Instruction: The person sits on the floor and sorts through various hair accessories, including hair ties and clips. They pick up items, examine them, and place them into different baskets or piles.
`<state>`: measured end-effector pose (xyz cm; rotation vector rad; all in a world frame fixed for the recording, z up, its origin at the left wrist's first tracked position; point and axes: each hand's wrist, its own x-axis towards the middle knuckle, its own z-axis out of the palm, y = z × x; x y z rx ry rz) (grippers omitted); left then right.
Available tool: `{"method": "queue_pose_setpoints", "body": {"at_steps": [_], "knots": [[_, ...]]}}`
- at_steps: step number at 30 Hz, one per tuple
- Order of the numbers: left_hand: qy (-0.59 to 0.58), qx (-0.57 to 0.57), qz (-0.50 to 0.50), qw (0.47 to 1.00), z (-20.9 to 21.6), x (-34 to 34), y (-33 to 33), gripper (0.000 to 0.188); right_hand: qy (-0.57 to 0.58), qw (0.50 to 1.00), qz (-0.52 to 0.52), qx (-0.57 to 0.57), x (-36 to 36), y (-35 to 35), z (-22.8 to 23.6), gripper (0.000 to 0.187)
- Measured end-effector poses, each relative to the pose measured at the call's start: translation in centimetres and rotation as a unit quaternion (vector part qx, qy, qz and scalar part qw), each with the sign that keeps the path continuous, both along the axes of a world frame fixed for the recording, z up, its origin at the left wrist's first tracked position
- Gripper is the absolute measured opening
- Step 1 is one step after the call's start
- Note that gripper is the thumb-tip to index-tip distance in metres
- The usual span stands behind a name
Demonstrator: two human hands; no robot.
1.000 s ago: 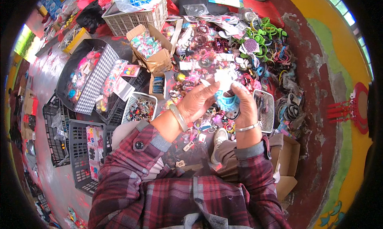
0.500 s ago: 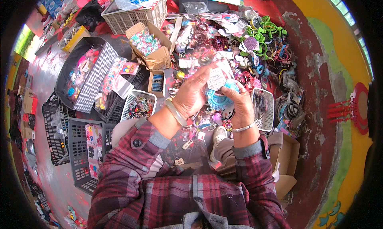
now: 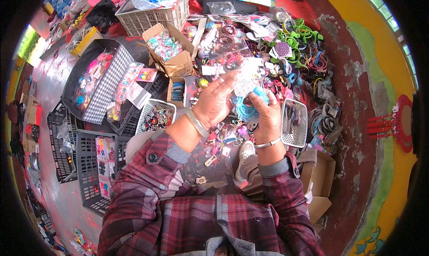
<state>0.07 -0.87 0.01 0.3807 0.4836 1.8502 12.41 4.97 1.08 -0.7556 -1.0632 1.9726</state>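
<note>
My right hand (image 3: 268,120) pinches a light-blue ruffled hair accessory (image 3: 246,108) between thumb and fingers. A white tag (image 3: 243,85), washed out by glare, stands up from its top. Closing on the tag's left edge are the fingers of my left hand (image 3: 214,102); their exact grip is partly hidden. Both hands hang above a spread of small loose ornaments (image 3: 228,137). Just beyond the tag lies a heap of packaged hair accessories (image 3: 228,55).
White baskets of small items flank my hands, one left (image 3: 155,115) and one right (image 3: 294,124). Green headbands (image 3: 295,44) pile up at far right. A patterned box (image 3: 96,82), an open carton (image 3: 167,46) and a grey crate (image 3: 91,166) stand left. A flat cardboard box (image 3: 319,184) lies near my right arm.
The tag has tilted and turned brighter with glare. My right hand and the blue hair accessory have shifted slightly, while my left hand stays at the tag's edge.
</note>
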Motion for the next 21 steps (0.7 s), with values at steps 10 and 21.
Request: {"method": "queue_pose_setpoints", "body": {"at_steps": [10, 21], "knots": [[0.083, -0.057, -0.034, 0.994, -0.9, -0.5, 0.1, 0.032, -0.073, 0.993, 0.087, 0.024, 0.4, 1.1, 0.2, 0.018], [0.018, -0.047, -0.139, 0.989, 0.4, -0.5, -0.5, 0.042, -0.073, 0.988, 0.132, 0.017, 0.8, 1.5, 0.0, 0.022]]}}
